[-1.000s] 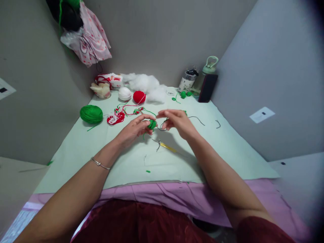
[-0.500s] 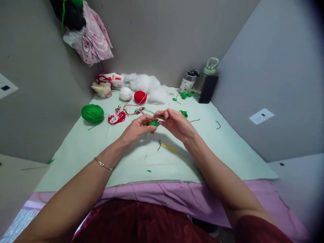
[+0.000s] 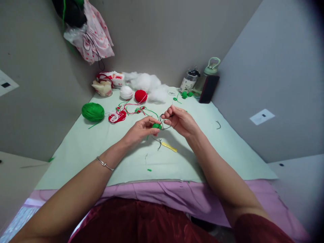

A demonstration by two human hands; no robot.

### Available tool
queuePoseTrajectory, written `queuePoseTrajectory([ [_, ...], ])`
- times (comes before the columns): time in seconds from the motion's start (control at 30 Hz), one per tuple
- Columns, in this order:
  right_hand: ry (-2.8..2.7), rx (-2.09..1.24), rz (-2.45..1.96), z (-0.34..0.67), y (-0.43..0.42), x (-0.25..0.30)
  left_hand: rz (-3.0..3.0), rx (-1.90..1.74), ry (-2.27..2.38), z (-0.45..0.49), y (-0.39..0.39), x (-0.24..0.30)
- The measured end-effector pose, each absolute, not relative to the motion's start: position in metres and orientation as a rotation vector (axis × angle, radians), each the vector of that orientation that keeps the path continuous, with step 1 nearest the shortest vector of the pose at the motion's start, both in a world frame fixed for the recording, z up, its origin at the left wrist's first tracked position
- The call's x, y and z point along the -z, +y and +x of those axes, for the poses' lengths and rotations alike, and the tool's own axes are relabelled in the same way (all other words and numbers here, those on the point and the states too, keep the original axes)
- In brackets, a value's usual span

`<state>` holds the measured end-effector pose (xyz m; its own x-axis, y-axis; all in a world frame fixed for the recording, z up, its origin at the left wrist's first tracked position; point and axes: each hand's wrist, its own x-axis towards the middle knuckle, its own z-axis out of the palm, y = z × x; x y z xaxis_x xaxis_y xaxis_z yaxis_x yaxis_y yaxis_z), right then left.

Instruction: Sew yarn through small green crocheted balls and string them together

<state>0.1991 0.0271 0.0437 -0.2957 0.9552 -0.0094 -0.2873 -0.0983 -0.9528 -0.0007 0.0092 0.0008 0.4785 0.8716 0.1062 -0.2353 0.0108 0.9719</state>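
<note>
My left hand [image 3: 141, 131] pinches a small green crochet piece [image 3: 156, 126] between thumb and fingers, and a short green tail hangs beneath it. Black thread [image 3: 162, 118] loops from this piece toward my right hand [image 3: 180, 120], whose fingers are closed on the thread just to the right and slightly higher. A faint thin tip rises above the right fingertips; it may be a needle, but it is too fine to tell. On the table below the hands lies a crochet hook with a yellow handle [image 3: 169, 147], with dark thread scraps [image 3: 159, 145] by its metal end.
Left on the table are a green yarn ball [image 3: 92, 112] and tangled red and white yarn [image 3: 117, 116]. Behind sit a white ball [image 3: 126, 92], a red ball [image 3: 140, 96] and fluffy stuffing [image 3: 146, 83]. A phone [image 3: 209, 89] leans against a bottle [image 3: 211, 66] at back right.
My right hand has drawn away from the green piece, up and to the right, and loops of black thread now show between the hands. The left hand has shifted slightly right, still holding the piece.
</note>
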Motion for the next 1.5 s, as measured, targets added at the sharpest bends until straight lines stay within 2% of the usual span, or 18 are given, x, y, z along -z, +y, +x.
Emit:
queuePoseTrajectory([
  [0.07,-1.244,-1.498,-0.958,0.214,0.034,-0.041,1.201,-0.937,0.639,-0.004,0.011,-0.002],
  [0.23,-1.238,-1.018,-1.144,0.252,0.052,-0.041,1.082,-0.979,0.619,-0.012,0.016,-0.007],
  [0.57,-1.805,-0.918,-1.057,0.216,0.011,-0.055,1.106,-1.033,0.704,-0.016,0.019,-0.007],
  [0.77,-2.02,-0.32,-1.024,0.206,0.002,-0.051,1.159,-1.038,0.746,-0.017,0.02,-0.005],
  [0.87,-2.074,-0.142,-1.01,0.205,0.002,-0.049,1.158,-1.034,0.753,-0.017,0.02,-0.006],
  [1.5,-2.214,0.08,-1.038,0.203,-0.003,-0.049,1.159,-1.083,0.748,-0.014,0.019,-0.006],
])
